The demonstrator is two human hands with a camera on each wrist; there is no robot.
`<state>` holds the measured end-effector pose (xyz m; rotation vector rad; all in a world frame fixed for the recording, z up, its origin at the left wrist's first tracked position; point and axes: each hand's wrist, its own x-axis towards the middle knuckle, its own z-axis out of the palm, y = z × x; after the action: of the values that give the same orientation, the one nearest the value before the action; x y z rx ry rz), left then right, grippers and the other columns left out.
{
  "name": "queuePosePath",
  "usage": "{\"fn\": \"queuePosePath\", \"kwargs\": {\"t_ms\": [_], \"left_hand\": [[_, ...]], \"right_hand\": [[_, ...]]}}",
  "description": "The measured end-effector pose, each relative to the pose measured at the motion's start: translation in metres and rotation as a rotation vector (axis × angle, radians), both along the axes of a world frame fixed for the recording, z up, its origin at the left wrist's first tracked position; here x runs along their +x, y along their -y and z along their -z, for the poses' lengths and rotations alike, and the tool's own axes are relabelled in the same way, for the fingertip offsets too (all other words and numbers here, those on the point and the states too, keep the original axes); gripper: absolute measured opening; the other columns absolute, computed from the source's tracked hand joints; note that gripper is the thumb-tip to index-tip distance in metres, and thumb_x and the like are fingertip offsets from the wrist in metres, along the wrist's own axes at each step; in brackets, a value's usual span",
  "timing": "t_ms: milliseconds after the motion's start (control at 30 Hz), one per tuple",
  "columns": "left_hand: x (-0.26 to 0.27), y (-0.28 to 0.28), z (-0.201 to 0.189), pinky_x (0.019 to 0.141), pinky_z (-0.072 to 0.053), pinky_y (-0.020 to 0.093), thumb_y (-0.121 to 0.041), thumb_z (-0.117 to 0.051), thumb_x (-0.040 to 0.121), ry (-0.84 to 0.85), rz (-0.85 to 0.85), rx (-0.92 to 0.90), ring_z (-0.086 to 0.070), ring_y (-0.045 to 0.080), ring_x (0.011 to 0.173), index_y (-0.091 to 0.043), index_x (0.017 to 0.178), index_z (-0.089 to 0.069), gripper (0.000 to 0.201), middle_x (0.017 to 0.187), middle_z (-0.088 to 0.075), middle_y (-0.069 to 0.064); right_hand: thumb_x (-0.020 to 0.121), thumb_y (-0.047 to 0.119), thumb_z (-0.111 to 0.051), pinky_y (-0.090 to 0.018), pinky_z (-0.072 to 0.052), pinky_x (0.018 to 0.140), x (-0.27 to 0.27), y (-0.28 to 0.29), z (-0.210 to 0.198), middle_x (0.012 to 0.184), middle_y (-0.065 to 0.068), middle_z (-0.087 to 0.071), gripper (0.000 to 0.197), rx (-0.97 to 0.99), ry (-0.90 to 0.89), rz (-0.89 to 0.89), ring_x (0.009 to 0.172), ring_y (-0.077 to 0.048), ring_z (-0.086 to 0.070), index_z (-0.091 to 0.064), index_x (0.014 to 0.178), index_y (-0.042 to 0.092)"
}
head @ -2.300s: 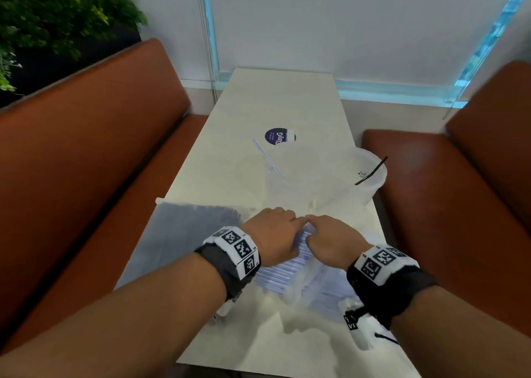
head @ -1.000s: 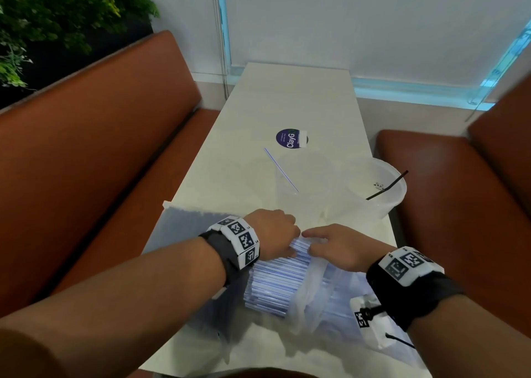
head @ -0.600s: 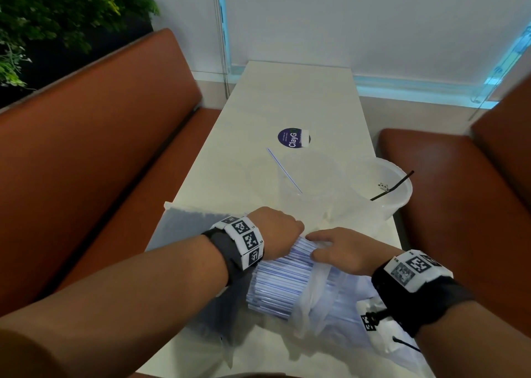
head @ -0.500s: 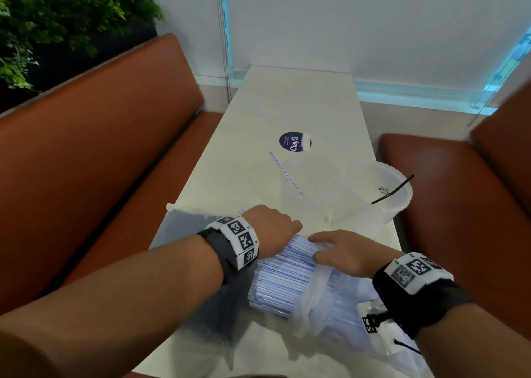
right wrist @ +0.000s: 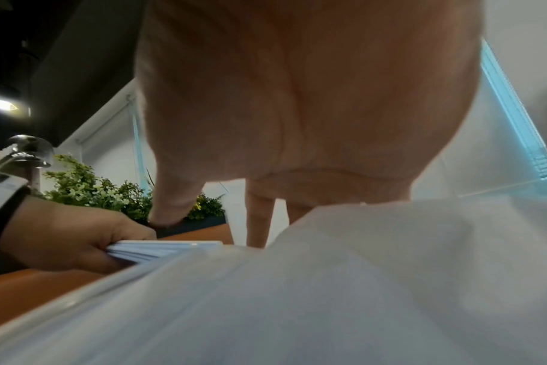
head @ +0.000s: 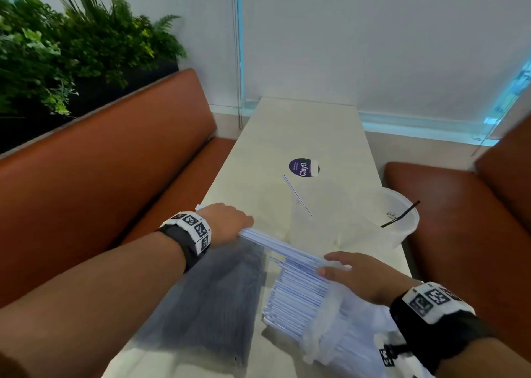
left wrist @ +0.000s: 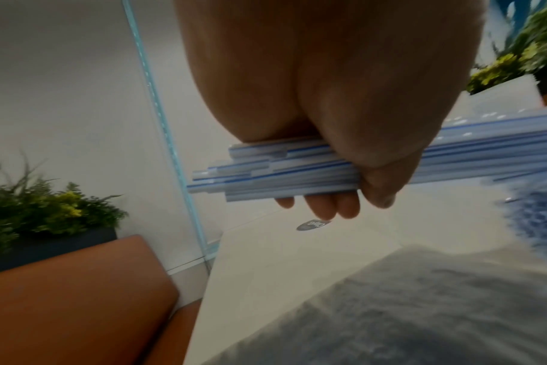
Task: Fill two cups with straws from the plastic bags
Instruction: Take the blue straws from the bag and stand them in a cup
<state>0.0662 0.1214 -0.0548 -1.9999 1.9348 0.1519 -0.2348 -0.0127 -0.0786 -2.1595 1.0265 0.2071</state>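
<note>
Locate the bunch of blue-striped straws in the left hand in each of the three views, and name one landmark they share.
Head: the bunch of straws runs across the centre, from the left hand down-right to the right hand.
Left wrist: centre right, a level bunch gripped under the fingers.
Right wrist: lower left, short ends sticking out of the left hand.
Shared landmark: the green plants, upper left in the head view, left, left.

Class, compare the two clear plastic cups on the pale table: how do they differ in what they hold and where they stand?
The left clear plastic cup holds one white straw with a blue stripe; the right clear plastic cup holds one black straw. The left cup stands mid-table; the right cup stands at the table's right edge. Both are upright, transparent and nearly empty.
</note>
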Motion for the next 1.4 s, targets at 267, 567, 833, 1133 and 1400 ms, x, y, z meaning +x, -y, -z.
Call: {"fn": "queuePosePath", "kwargs": {"t_ms": [267,567,833,1133,1400], "left_hand": [[0.017,0.000,-0.009,0.081,-0.039,0.032,-0.020,-0.044,0.101,0.135,0.044,-0.091,-0.058,0.021,0.103,-0.026,0.126,-0.047,0.026,0.117,-0.060,-0.001],[-0.002,0.007,-0.023,0.067,-0.040,0.032,-0.023,-0.046,0.099,-0.096,-0.023,-0.269,-0.055,0.018,0.082,-0.025,0.110,-0.049,0.011,0.098,-0.059,-0.003],[-0.064,0.034,-0.013,0.062,-0.046,0.035,-0.023,-0.055,0.093,-0.216,0.022,-0.462,-0.057,0.021,0.081,-0.023,0.115,-0.050,0.023,0.101,-0.059,-0.003],[-0.090,0.044,-0.061,0.062,-0.042,0.030,-0.032,-0.065,0.094,-0.816,-0.179,-0.738,-0.064,0.021,0.077,-0.026,0.096,-0.060,0.008,0.079,-0.063,-0.006],[-0.121,0.060,-0.109,0.080,-0.056,0.046,-0.017,-0.072,0.085,-1.873,-0.141,-1.090,-0.066,0.029,0.076,-0.020,0.086,-0.063,0.010,0.077,-0.064,0.010]], "right_hand": [[0.093,0.071,-0.037,-0.029,-0.040,0.086,0.012,-0.005,-0.024,0.105,0.018,-0.067,0.045,-0.187,0.427,0.175,0.103,-0.002,-0.059,-0.064,0.103,0.037],[0.086,0.072,-0.037,-0.035,-0.048,0.094,0.031,-0.010,-0.024,0.106,0.011,-0.067,0.049,-0.016,0.785,0.375,0.105,-0.010,-0.062,-0.063,0.105,0.035],[0.095,0.036,-0.051,-0.036,-0.051,0.084,0.031,0.008,-0.037,0.082,0.006,-0.073,0.031,-0.095,0.956,0.618,0.087,-0.016,-0.065,-0.072,0.077,0.022],[0.098,0.063,-0.042,-0.036,-0.056,0.080,0.036,0.006,-0.048,0.097,-0.007,-0.078,0.057,0.363,1.101,0.678,0.096,-0.022,-0.074,-0.073,0.102,0.015],[0.103,0.061,-0.033,-0.050,-0.056,0.094,0.061,-0.008,-0.063,0.116,-0.021,-0.072,0.067,0.836,1.070,0.736,0.106,-0.036,-0.071,-0.060,0.121,0.002]]}}
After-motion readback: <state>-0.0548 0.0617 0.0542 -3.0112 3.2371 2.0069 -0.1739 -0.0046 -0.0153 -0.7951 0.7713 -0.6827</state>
